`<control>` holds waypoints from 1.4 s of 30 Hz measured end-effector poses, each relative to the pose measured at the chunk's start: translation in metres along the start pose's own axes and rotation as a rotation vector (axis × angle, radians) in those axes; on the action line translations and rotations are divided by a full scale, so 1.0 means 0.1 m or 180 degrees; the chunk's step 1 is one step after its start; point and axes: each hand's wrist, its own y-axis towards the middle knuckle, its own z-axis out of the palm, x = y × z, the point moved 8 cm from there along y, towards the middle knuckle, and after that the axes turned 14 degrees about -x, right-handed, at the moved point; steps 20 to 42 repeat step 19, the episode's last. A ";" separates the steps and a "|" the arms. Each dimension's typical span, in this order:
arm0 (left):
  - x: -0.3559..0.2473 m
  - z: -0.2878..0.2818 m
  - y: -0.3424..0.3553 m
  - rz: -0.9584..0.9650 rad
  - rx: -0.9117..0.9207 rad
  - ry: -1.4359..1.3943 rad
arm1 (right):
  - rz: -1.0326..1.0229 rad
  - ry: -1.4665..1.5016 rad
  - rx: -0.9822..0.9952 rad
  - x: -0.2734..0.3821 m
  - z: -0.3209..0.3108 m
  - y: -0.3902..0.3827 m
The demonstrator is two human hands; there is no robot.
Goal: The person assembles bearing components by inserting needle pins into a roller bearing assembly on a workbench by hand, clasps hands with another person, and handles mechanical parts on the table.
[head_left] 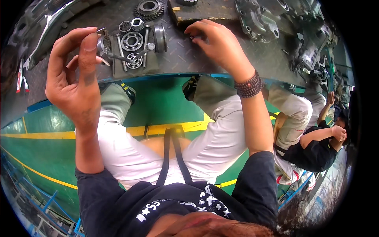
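Observation:
My left hand (75, 85) is raised over the near left of the metal-topped bench, thumb and forefinger pinching a thin metal pin (101, 29). Below and right of its fingertips, a dark mat (148, 70) bears two ball bearings (132, 41), long bolts (120, 53), a socket (137, 23) and a grooved metal ring (160, 37). A toothed gear (106, 44) stands partly behind the left fingers. My right hand (223, 47) is over the bench by a wooden block, fingertips closed on a small dark piece that I cannot make out.
A large gear (149, 8) lies at the back beside the dark wooden block (205, 12). Metal castings (258, 21) crowd the bench's right side. A flat metal frame (43, 27) lies far left. A co-worker (316, 142) sits to my right.

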 end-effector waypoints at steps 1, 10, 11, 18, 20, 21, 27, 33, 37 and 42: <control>0.00 0.00 0.00 0.0015 -0.0017 -0.0004 | 0.0009 0.0003 0.0002 -0.01 0.01 0.00; -0.01 0.03 -0.01 0.0040 0.0037 -0.0060 | -0.0074 0.0042 -0.0066 -0.02 0.00 -0.02; -0.01 0.02 -0.01 0.0045 0.0039 -0.0064 | -0.0090 0.0011 -0.0086 -0.02 0.00 -0.02; 0.00 0.02 -0.01 0.0042 0.0119 0.0080 | -0.0114 -0.0080 -0.0138 0.01 0.03 -0.02; 0.02 0.01 -0.01 0.0037 0.0162 0.0176 | -0.0103 -0.0073 -0.0140 0.04 0.01 -0.02; 0.02 0.01 -0.01 0.0037 0.0162 0.0176 | -0.0103 -0.0073 -0.0140 0.04 0.01 -0.02; 0.02 0.01 -0.01 0.0037 0.0162 0.0176 | -0.0103 -0.0073 -0.0140 0.04 0.01 -0.02; 0.02 0.01 -0.01 0.0037 0.0162 0.0176 | -0.0103 -0.0073 -0.0140 0.04 0.01 -0.02; 0.02 0.01 -0.01 0.0037 0.0162 0.0176 | -0.0103 -0.0073 -0.0140 0.04 0.01 -0.02; 0.02 0.01 -0.01 0.0037 0.0162 0.0176 | -0.0103 -0.0073 -0.0140 0.04 0.01 -0.02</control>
